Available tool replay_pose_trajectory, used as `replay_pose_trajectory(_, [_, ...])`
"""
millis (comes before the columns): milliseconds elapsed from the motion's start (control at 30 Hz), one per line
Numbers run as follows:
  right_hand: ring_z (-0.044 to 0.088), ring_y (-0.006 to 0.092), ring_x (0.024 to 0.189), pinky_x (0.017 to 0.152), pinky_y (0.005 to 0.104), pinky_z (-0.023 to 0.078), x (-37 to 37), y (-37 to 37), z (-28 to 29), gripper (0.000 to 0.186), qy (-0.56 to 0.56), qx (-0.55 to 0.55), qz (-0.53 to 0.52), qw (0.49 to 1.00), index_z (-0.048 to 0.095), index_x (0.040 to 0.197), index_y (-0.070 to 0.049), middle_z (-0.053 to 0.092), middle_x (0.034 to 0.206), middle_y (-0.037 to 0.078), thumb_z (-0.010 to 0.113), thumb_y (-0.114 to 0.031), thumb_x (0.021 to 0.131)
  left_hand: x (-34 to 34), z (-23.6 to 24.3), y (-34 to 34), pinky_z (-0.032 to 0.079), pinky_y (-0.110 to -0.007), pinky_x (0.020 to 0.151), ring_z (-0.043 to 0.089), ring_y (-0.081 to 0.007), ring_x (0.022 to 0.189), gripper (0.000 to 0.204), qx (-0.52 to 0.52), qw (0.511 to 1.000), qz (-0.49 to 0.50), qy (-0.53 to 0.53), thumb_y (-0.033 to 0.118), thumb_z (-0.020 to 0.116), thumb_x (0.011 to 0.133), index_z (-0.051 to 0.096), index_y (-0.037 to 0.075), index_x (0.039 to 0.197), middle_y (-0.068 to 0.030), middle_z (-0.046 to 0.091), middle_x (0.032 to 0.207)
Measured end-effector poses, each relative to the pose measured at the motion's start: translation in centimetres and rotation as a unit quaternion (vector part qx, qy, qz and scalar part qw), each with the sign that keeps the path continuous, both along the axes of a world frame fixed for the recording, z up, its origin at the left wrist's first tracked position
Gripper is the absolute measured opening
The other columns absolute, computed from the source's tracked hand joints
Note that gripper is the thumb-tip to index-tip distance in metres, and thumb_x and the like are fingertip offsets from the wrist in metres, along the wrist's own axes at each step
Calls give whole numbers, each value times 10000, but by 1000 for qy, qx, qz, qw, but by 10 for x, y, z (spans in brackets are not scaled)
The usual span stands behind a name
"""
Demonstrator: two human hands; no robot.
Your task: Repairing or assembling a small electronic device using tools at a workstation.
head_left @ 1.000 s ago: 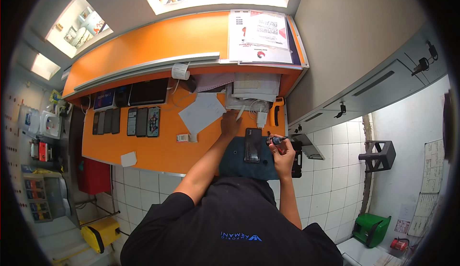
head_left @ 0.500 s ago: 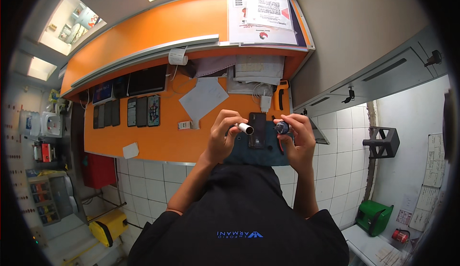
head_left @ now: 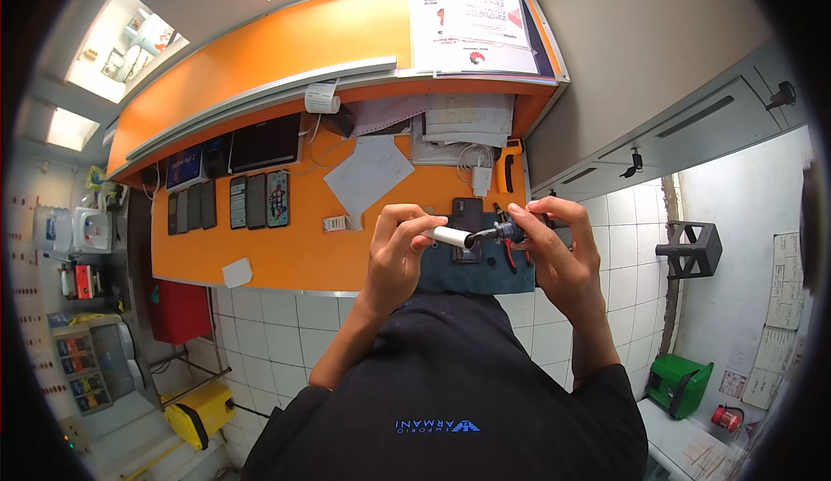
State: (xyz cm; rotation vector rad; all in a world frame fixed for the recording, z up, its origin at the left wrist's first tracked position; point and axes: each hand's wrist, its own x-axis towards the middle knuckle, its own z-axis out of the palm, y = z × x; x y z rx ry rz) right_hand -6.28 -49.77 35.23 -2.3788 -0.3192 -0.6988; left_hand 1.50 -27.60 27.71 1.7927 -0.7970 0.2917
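Over an orange workbench [head_left: 286, 260], we see 2 bare hands held apart from each other, each closed on 1 thing. The left hand [head_left: 394, 258] pinches 1 white tube [head_left: 447, 236], its dark open end turned to the right. The right hand [head_left: 567, 251] grips 1 dark bottle-like tool [head_left: 511, 231], its narrow tip aimed at that opening; whether the 2 touch, we cannot tell. Both items are in the air above 1 dark teal mat [head_left: 476, 280] at the bench's front edge.

On the mat we count 1 dark phone [head_left: 467, 210], partly hidden behind the tube and the tool, and, just beside it to the right, 1 pair of red-handled pliers [head_left: 509, 260], partly covered from our view.

Farther left we count 4 dark phones [head_left: 195, 206] in 1 group and, to their right, 3 phones [head_left: 256, 201] in another, for 7. Behind the mat lie 1 white charger [head_left: 480, 182] and, just beside it, 1 orange-and-black handheld device [head_left: 509, 169]. To the charger's left we find 1 large white sheet [head_left: 370, 178]; nearer the front are 1 small white box [head_left: 333, 223] and 1 white paper scrap [head_left: 236, 272]. At far right, we see 1 dark stool [head_left: 692, 251].
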Motion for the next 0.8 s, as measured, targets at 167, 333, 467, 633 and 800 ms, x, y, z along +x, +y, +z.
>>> replay_pose_trajectory(167, [595, 196, 1009, 783, 321, 604, 4, -5, 24, 456, -3, -93, -3, 996, 688, 1228, -122, 530, 1088, 50, 734, 30, 800, 2, 1, -2, 519, -323, 689, 588, -201, 834, 214, 4, 1000, 0, 28, 7, 651, 908, 674, 64, 1112, -93, 545, 1004])
replay_pose_trajectory(333, [651, 223, 984, 832, 334, 588, 18, -13, 27, 525, 36, 75, 101, 991, 665, 1206, -96, 607, 1099, 80, 832, -27, 714, 3, -8, -9, 514, -330, 709, 592, -213, 840, 160, -28, 998, -14, 59, 86, 640, 945, 657, 48, 1099, -104, 558, 1010])
replay_pose_trajectory(467, [655, 178, 1034, 867, 293, 562, 33, -11, 4, 450, 120, 388, 214, 889, 640, 1160, -19, 640, 1124, 111, 837, -1, 757, -2, -14, -14, 506, -321, 725, 594, -210, 852, 146, -33, 997, -32, 61, 119, 621, 969, 639, 29, 1083, -107, 571, 1015])
replay_pose_trajectory(633, [648, 166, 1018, 945, 317, 505, 32, 12, -19, 622, 98, 404, 195, 888, 388, 1432, -33, 645, 1149, 155, 704, -8, 897, -8, -19, -14, 478, -264, 746, 572, -123, 837, 280, -50, 986, -70, 141, 248, 531, 1041, 546, 3, 1175, -80, 581, 980])
replay_pose_trajectory(800, [658, 164, 1012, 941, 322, 504, 34, 20, -17, 651, 76, 394, 187, 897, 389, 1442, -34, 665, 1121, 149, 720, -2, 882, -12, -11, -15, 471, -257, 735, 556, -110, 819, 278, -76, 973, -94, 196, 238, 509, 1052, 531, 7, 1205, -72, 606, 965])
